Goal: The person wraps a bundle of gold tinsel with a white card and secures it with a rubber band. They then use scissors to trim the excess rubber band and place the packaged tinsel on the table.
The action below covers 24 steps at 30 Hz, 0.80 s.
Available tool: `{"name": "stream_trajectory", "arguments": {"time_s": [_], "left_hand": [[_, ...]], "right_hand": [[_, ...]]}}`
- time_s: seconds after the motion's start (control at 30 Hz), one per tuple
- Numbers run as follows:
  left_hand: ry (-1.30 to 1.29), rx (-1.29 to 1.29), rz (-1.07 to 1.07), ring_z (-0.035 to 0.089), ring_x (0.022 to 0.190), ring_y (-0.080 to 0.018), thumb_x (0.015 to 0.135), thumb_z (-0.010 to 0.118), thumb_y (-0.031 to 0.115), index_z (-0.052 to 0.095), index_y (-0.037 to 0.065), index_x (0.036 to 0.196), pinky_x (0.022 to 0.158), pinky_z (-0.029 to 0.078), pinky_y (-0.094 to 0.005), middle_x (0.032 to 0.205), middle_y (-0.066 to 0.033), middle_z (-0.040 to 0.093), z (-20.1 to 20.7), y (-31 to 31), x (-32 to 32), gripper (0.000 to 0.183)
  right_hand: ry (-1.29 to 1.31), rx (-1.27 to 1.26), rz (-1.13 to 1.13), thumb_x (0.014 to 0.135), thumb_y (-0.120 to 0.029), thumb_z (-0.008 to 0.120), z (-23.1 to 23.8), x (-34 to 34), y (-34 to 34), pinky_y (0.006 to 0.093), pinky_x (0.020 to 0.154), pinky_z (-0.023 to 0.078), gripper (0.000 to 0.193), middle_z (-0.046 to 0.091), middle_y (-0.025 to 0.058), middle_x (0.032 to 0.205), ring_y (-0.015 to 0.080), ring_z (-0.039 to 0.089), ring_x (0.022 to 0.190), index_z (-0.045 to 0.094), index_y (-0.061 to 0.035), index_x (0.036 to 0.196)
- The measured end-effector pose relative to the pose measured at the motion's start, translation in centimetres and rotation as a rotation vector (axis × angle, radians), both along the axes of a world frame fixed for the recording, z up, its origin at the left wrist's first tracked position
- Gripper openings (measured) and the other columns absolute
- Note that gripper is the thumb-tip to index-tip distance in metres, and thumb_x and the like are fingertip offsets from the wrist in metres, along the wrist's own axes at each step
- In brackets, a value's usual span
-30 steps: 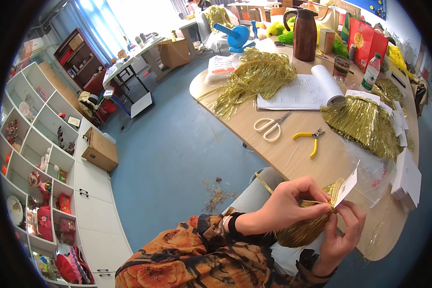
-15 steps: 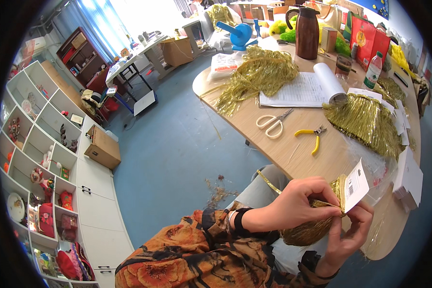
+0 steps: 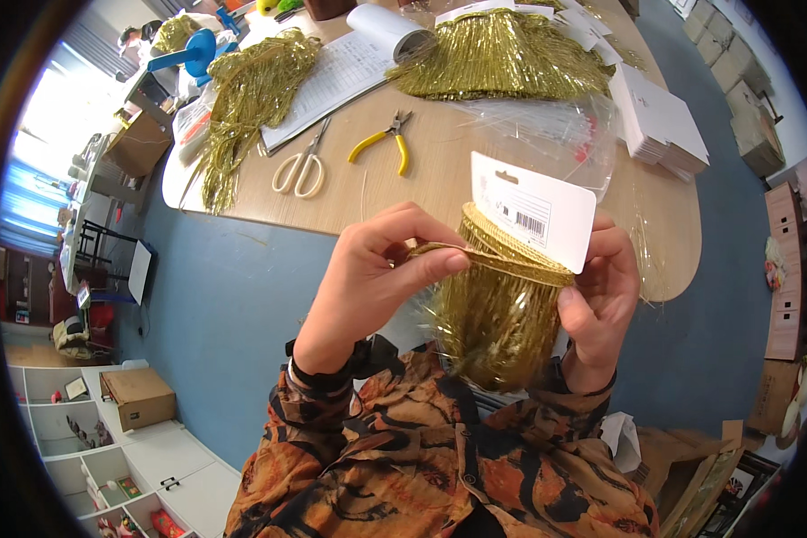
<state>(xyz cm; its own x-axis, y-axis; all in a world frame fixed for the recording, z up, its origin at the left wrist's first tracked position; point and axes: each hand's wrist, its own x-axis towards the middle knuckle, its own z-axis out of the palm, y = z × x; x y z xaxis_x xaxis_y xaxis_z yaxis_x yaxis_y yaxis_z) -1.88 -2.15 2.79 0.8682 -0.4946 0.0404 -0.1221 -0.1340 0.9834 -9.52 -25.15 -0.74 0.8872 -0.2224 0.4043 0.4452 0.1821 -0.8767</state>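
Observation:
A rolled gold tinsel fringe [image 3: 498,327] hangs between my hands in front of my chest, its strands pointing down. My left hand [image 3: 363,273] pinches the fringe's woven top band between thumb and fingers at the roll's left side. On the other side, my right hand [image 3: 605,291] grips the band's edge, thumb in front and fingers partly hidden behind a white card tag [image 3: 533,211]. This tag stands up from the top of the roll, with a barcode and a hanging slot. Beyond my hands, white-handled scissors [image 3: 300,170] and yellow-handled cutting pliers [image 3: 387,143] lie on the table.
On the wooden table [image 3: 332,202] lie a loose gold tinsel bundle [image 3: 255,99], a stack of gold fringes [image 3: 502,58], a clipboard of papers [image 3: 327,81], a clear plastic bag [image 3: 592,134] and a stack of white cards [image 3: 659,121]. White shelving [image 3: 67,426] stands at lower left.
My view has swung right, putting the fringe nearer the middle. The fringe now hangs more upright with its card facing me. My left hand has moved from over the roll to its left side.

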Motion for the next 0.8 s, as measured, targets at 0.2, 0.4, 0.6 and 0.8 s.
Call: {"name": "stream_trajectory", "arguments": {"time_s": [0.2, 0.4, 0.6, 0.8], "left_hand": [[0.149, -0.086, 0.005, 0.059, 0.083, -0.0048, 0.095, 0.079, 0.018, 0.075, 0.001, 0.099, 0.075, 0.047, -0.0225, 0.087, 0.0032, 0.068, -0.6, 0.6, 0.3, 0.018], [0.138, -0.107, -0.005, 0.055, 0.081, -0.0043, 0.095, 0.08, 0.02, 0.068, 0.004, 0.095, 0.07, 0.043, -0.0192, 0.088, 0.0038, 0.065, -3.3, 0.8, 1.3, 0.02], [0.251, -0.189, 0.007, 0.063, 0.086, -0.0067, 0.095, 0.078, 0.018, 0.065, 0.004, 0.096, 0.075, 0.051, -0.0217, 0.103, -0.0035, 0.071, -4.4, 0.3, 1.6, 0.019], [0.378, -0.281, -0.015, 0.066, 0.088, -0.0098, 0.098, 0.075, 0.016, 0.064, 0.006, 0.097, 0.078, 0.055, -0.0248, 0.115, -0.0079, 0.072, -4.9, 0.0, 1.9, 0.015]], "right_hand": [[-0.008, 0.231, 0.028, 0.076, -0.003, 0.057, -0.9, 0.1, -0.8, 0.0303, 0.094, 0.048, 0.031, 0.058, 0.0082, 0.11, 0.0148, 0.059, 0.102, 0.055, -0.0014, 0.107], [0.028, 0.531, 0.016, 0.081, -0.016, 0.065, -0.9, -0.5, 0.1, 0.0365, 0.095, 0.056, 0.037, 0.068, 0.0133, 0.114, 0.0214, 0.067, 0.106, 0.056, -0.001, 0.114], [0.115, 0.643, 0.005, 0.079, -0.015, 0.064, -1.1, -0.3, -0.7, 0.038, 0.094, 0.059, 0.046, 0.068, 0.0156, 0.119, 0.0238, 0.068, 0.108, 0.058, 0.0011, 0.122], [0.171, 0.64, 0.024, 0.086, -0.017, 0.057, -1.4, -0.1, -0.8, 0.0373, 0.092, 0.061, 0.053, 0.068, 0.0186, 0.123, 0.0245, 0.07, 0.108, 0.055, 0.0033, 0.136]]}}
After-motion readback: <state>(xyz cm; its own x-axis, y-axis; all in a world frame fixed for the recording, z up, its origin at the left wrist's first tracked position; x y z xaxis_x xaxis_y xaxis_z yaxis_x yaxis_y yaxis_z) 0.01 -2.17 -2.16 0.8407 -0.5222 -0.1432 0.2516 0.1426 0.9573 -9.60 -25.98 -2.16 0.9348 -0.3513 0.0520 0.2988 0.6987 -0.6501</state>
